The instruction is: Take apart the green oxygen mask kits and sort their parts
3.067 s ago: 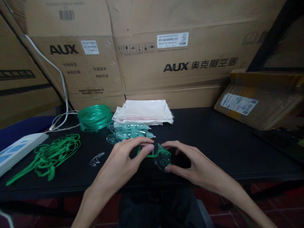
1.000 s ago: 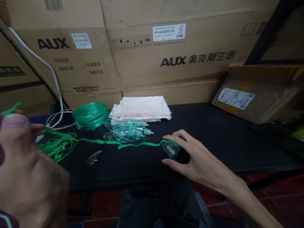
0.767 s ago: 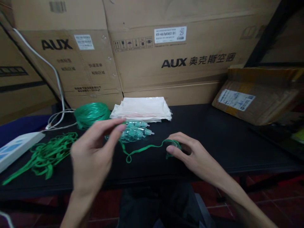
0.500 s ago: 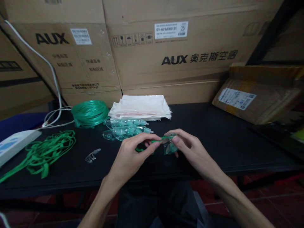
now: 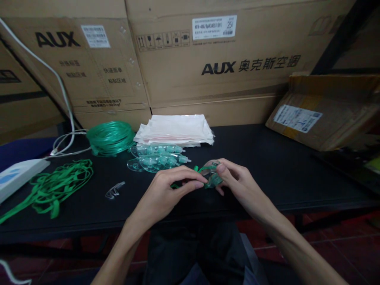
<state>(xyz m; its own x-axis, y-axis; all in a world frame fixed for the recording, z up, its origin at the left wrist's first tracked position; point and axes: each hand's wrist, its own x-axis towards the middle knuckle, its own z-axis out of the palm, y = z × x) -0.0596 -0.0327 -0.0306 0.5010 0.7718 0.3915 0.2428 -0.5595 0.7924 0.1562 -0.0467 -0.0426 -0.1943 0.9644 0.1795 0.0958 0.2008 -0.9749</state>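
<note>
My right hand point(image 5: 237, 184) holds a small clear green-tinted plastic mask point(image 5: 212, 179) just above the black table point(image 5: 282, 170), fingers curled round it. My left hand point(image 5: 169, 190) pinches a thin green strap point(image 5: 199, 169) right beside the mask, thumb and forefinger pressed together. The strap runs from my left fingertips to the mask's edge. Both hands meet near the table's front edge, at its middle.
Behind my hands lie a row of clear masks point(image 5: 157, 158), a stack of white plastic bags point(image 5: 175, 130) and a coil of green tubing point(image 5: 110, 136). A tangle of green straps point(image 5: 56, 186), a clear clip point(image 5: 114, 189) and a white power strip point(image 5: 16, 176) sit left. Cardboard boxes point(image 5: 219, 59) stand behind.
My left hand drew a green strap from the left pile, swung back to the middle and closed in on the mask. The right hand stayed on the mask.
</note>
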